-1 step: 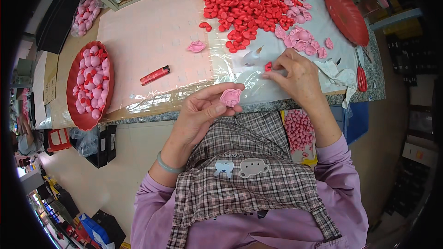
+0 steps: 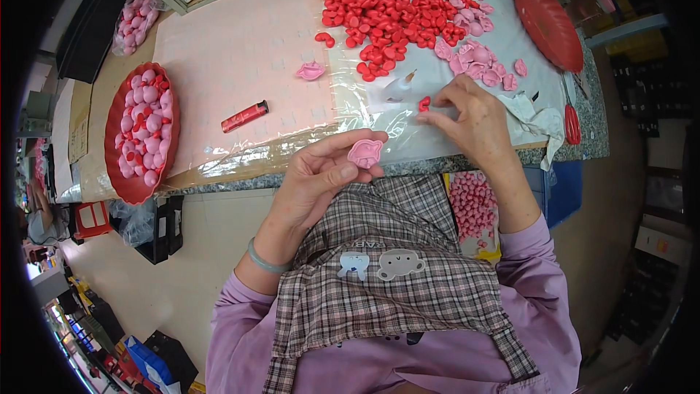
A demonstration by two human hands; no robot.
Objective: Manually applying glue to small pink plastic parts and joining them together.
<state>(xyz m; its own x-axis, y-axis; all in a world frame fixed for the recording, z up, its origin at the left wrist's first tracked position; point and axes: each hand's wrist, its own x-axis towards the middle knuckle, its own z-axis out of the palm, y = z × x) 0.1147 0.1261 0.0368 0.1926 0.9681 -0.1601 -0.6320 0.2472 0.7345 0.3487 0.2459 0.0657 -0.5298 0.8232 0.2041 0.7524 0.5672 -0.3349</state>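
My left hand point(image 2: 310, 179) is closed around the edge of a small pink moulded piece point(image 2: 364, 153), its hollow side facing up between thumb and fingers. To the right, my right hand point(image 2: 477, 124) pinches a small red two-lobed piece point(image 2: 424, 103) just above the work surface. Beyond that hand lies a small translucent bottle with a thin pointed tip point(image 2: 399, 89). A large heap of similar red pieces point(image 2: 394, 14) spreads over the back of the table. Hollow pink pieces point(image 2: 477, 62) lie to its right, and one pink piece point(image 2: 310, 71) lies alone on the pale sheet.
A red lighter point(image 2: 245, 117) rests on the pale pink sheet point(image 2: 226, 51). At left stands a red scalloped tray point(image 2: 113, 153) of pink and red pieces; another red tray point(image 2: 547, 25) is at right, near a white cloth point(image 2: 536, 120) and red-handled tool point(image 2: 572, 125). The granite table edge point(image 2: 408, 168) runs before me.
The red piece in my right hand has tilted slightly, and the fingers have shifted a little. My left hand and the pink piece stay in place.
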